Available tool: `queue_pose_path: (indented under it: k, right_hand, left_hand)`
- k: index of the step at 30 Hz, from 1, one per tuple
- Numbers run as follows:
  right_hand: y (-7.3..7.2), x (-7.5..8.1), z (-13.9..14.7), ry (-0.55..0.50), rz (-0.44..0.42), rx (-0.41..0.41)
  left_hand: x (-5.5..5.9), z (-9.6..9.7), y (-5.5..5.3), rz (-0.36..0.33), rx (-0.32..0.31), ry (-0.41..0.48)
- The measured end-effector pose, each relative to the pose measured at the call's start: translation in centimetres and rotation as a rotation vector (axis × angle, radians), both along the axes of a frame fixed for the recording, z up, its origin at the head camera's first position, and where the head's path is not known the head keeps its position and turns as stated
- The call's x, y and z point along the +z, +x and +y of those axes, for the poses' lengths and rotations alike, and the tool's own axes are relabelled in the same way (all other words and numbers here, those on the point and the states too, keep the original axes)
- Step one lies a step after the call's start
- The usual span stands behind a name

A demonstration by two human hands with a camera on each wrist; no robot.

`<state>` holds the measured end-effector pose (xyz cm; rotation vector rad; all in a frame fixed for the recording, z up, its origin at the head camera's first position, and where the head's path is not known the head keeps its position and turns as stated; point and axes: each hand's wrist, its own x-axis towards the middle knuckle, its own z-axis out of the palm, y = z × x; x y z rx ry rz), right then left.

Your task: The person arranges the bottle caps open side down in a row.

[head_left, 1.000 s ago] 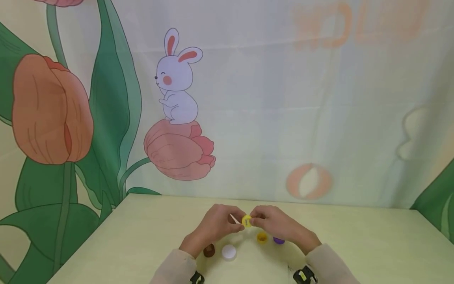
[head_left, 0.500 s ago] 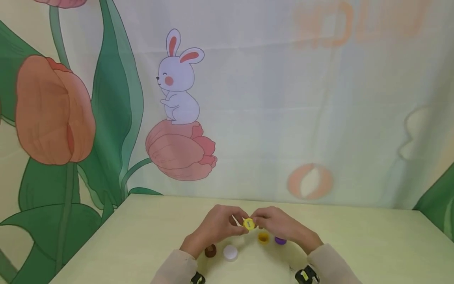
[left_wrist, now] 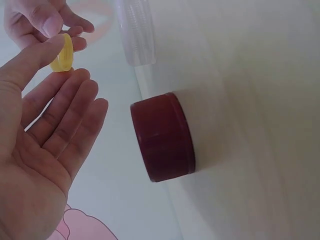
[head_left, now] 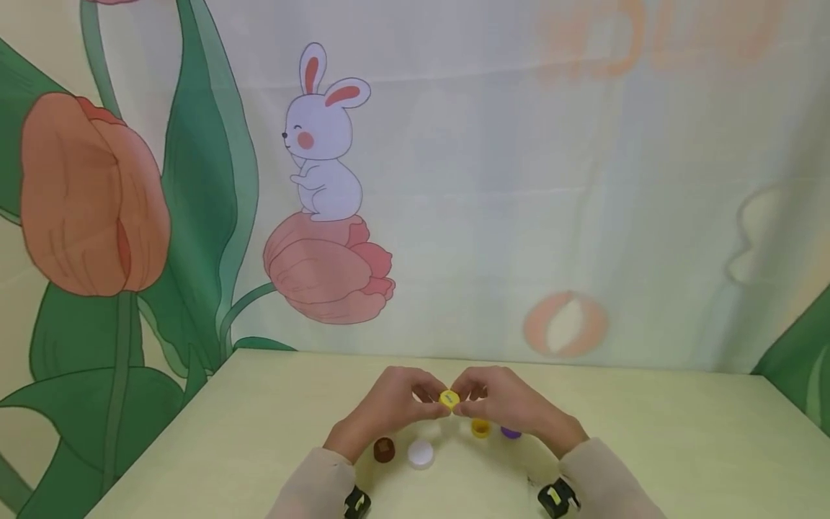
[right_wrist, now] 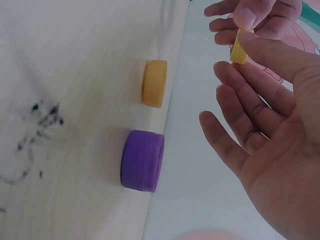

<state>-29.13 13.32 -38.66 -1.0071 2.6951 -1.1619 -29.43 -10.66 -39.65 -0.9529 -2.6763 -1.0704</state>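
Note:
A small bright yellow bottle cap (head_left: pixel 449 399) with blue marks on its face is held above the table, between both hands. My left hand (head_left: pixel 403 395) pinches its left side between thumb and fingertips; the other fingers lie spread, as the left wrist view shows. On the cap's right side, the thumb and forefinger of my right hand (head_left: pixel 498 395) pinch it too. Below, a dark brown cap (head_left: pixel 384 450) and a white cap (head_left: pixel 421 455) stand near the left wrist. Under the right hand are an orange-yellow cap (head_left: pixel 480 428) and a partly hidden purple cap (right_wrist: pixel 142 161).
The pale table (head_left: pixel 259 418) runs back to a hanging cloth (head_left: pixel 467 216) printed with tulips and a rabbit. Dark scribble marks (right_wrist: pixel 47 115) show on the tabletop near the right wrist.
The right fingers have shifted on the yellow cap, with the thumb now at its lower right side. The cap's face has turned slightly. The other caps stay in place; the head view shifts a little.

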Motion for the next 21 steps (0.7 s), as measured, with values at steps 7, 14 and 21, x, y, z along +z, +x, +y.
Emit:
queue_pose_path:
  k: [7,14,21]
  right_hand:
    - [0.29,0.11,0.02,-0.002,-0.006,0.007]
    - [0.41,0.14,0.06,0.013,-0.011,0.007]
    - [0.58,0.23,-0.07,0.014,-0.033,0.021]
  left_hand:
    - [0.31,0.17,0.29,-0.025,-0.021,-0.010]
    - [0.35,0.26,0.32,-0.051,-0.041,-0.024]
    - [0.57,0.42,0.53,-0.012,-0.045,-0.068]
